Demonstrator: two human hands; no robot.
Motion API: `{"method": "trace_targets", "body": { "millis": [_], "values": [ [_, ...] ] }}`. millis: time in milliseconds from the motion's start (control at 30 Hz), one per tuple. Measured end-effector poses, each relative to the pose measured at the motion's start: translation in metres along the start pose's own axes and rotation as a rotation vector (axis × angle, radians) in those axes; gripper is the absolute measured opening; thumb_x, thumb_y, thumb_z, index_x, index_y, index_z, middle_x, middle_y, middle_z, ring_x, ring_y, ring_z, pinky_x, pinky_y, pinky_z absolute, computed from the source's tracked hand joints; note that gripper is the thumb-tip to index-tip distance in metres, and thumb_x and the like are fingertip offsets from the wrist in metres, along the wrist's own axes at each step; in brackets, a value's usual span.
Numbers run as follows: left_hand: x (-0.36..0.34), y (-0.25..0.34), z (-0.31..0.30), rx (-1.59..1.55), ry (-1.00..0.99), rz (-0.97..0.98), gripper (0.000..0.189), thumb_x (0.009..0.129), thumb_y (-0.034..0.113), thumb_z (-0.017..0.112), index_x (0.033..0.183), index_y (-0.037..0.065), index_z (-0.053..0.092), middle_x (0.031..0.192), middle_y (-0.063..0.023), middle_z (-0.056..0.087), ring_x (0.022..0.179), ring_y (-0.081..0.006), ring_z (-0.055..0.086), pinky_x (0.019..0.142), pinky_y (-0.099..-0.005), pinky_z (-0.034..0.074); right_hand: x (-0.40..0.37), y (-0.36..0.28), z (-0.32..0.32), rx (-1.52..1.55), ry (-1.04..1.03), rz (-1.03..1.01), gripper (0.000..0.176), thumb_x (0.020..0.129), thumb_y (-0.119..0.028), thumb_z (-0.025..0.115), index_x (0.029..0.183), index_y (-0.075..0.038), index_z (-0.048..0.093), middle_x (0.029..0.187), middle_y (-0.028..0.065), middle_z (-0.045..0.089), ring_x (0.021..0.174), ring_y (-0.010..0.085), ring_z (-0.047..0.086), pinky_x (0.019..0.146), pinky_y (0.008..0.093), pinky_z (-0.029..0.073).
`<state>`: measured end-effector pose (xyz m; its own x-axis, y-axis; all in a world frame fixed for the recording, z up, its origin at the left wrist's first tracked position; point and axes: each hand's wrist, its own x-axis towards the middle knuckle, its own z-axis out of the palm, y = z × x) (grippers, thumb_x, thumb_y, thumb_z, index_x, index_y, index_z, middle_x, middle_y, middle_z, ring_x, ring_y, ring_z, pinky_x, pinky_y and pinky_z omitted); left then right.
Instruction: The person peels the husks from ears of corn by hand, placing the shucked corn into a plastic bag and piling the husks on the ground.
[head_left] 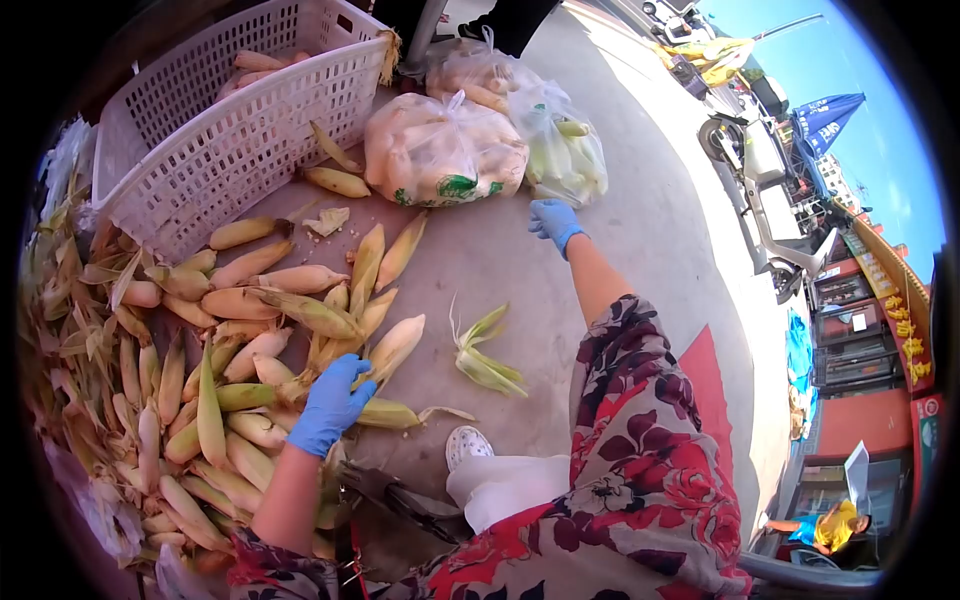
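Note:
My left hand [335,400], in a blue glove, is over the pile of corn. Its fingers close around the lower end of a pale, mostly husked ear of corn [397,345]. Another ear of corn [388,413] in its husk lies just below that hand. My right hand [555,222], also blue-gloved, is stretched forward with its fingers curled in; nothing shows in it. It is nearest to a clear plastic bag [565,165] with greenish ears inside. Between my arms, stripped green husk leaves [487,355] lie on the ground.
A white perforated crate [240,150] with some ears inside stands at the upper left. A tied plastic bag [445,150] of corn sits beside it. Loose husks [70,300] heap up at the left edge. Scooters [765,190] and a seated person [835,527] are off to the right.

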<state>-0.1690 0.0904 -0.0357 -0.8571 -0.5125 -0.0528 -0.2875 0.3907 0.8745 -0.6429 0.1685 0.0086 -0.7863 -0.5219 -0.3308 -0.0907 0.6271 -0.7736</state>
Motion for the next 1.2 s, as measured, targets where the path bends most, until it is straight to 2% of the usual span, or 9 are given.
{"method": "trace_targets", "body": {
  "millis": [233,400,533,633,767,900,967,1100,1200],
  "values": [
    [-0.017,-0.03,-0.068,0.238,-0.032,-0.069,0.028,0.081,0.019,0.06,0.105,0.004,0.058,0.093,-0.015,0.061,0.083,-0.0243,0.061,0.073,-0.0335,0.049,-0.128,0.045,0.151,-0.349,-0.841,-0.151,0.039,0.082,-0.032,0.056,0.104,-0.001,0.06,0.085,0.0077,0.063,0.066,0.0147,0.06,0.061,0.0264,0.048],
    [-0.046,-0.077,-0.157,0.429,0.264,-0.28,0.031,0.082,0.024,0.058,0.104,0.003,0.06,0.096,-0.0158,0.062,0.087,-0.0278,0.061,0.077,-0.0347,0.047,-0.149,0.012,0.192,-0.535,-0.806,-0.213,0.046,0.081,-0.037,0.059,0.111,-0.002,0.058,0.094,0.0117,0.063,0.074,0.0189,0.062,0.072,0.0313,0.049],
    [-0.079,-0.096,-0.183,0.431,0.182,-0.5,0.034,0.08,0.028,0.059,0.103,0.003,0.061,0.098,-0.0179,0.062,0.092,-0.0321,0.059,0.082,-0.0361,0.046,-0.163,-0.014,0.256,-0.54,-0.492,-0.739,0.059,0.074,-0.043,0.066,0.115,-0.003,0.053,0.111,0.0187,0.056,0.104,0.0304,0.054,0.084,0.0398,0.045],
    [-0.082,-0.104,-0.174,0.373,0.234,-0.447,0.037,0.08,0.028,0.059,0.108,0.004,0.06,0.102,-0.0173,0.062,0.091,-0.0295,0.06,0.082,-0.0344,0.046,-0.167,-0.041,0.311,-0.691,-0.361,-0.932,0.062,0.07,-0.046,0.068,0.112,-0.002,0.054,0.112,0.0199,0.055,0.104,0.0317,0.052,0.084,0.0402,0.045],
    [-0.07,-0.119,-0.123,-0.219,0.517,-0.399,0.042,0.082,0.028,0.06,0.115,0.003,0.055,0.107,-0.0153,0.061,0.087,-0.0233,0.061,0.081,-0.0315,0.046,-0.165,-0.049,0.369,-0.671,-0.554,-0.522,0.063,0.066,-0.041,0.069,0.111,0.0,0.052,0.108,0.0215,0.057,0.099,0.0339,0.055,0.085,0.0394,0.044],
    [-0.057,-0.09,-0.106,-0.801,0.761,-0.522,0.039,0.084,0.022,0.059,0.116,0.001,0.053,0.1,-0.0129,0.062,0.082,-0.0174,0.06,0.077,-0.0292,0.048,-0.248,-0.081,0.373,-0.372,-0.778,-0.638,0.066,0.065,-0.042,0.07,0.111,0.002,0.051,0.105,0.0228,0.058,0.099,0.0337,0.057,0.085,0.0374,0.044],
    [-0.057,-0.112,-0.103,-0.649,0.795,-0.514,0.028,0.083,0.018,0.06,0.105,0.0,0.058,0.086,-0.0087,0.064,0.077,-0.0139,0.059,0.071,-0.0274,0.048,-0.252,-0.07,0.383,-0.344,-0.918,-0.618,0.068,0.065,-0.043,0.071,0.113,0.001,0.05,0.106,0.0234,0.058,0.096,0.0338,0.057,0.084,0.0364,0.044],
    [-0.059,-0.118,-0.095,-0.4,0.741,-0.369,0.018,0.082,0.014,0.06,0.094,0.0,0.061,0.08,-0.0051,0.064,0.072,-0.0098,0.056,0.068,-0.0259,0.046,-0.244,-0.079,0.385,0.216,-0.938,-0.628,0.037,0.076,-0.03,0.063,0.101,-0.003,0.06,0.094,0.0181,0.063,0.084,0.0289,0.061,0.078,0.0323,0.047],
    [-0.057,-0.119,-0.093,-0.578,0.703,-0.309,0.023,0.085,0.015,0.059,0.102,-0.001,0.058,0.089,-0.0044,0.062,0.078,-0.0098,0.055,0.072,-0.023,0.046,-0.248,-0.091,0.374,-0.141,-0.779,-0.807,0.023,0.079,-0.021,0.054,0.089,-0.004,0.065,0.079,0.0191,0.062,0.071,0.033,0.061,0.069,0.036,0.049]
  ]
}}
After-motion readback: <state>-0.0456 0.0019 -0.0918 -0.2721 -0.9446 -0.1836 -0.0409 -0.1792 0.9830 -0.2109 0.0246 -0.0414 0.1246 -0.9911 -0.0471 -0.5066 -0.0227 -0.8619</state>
